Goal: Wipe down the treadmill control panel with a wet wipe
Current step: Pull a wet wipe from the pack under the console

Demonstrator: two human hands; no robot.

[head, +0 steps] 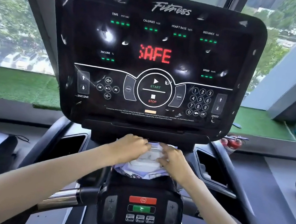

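The black treadmill control panel [154, 60] fills the upper middle, lit with "SAFE" in red and showing white smears and specks. Below it, on the ledge under the panel, lies a pale wet-wipe pack [150, 157] with a white flap on top. My left hand [131, 147] rests on the pack's left side. From the other side, my right hand [171, 159] has its fingers on the flap area. Whether a wipe is pinched between the fingers is hidden.
A lower control block [141, 208] with red and green buttons sits between the handlebars. Cup-holder pockets [72, 144] flank the ledge. Red fire extinguishers [232, 142] stand behind the panel's right corner. Windows and green turf lie beyond.
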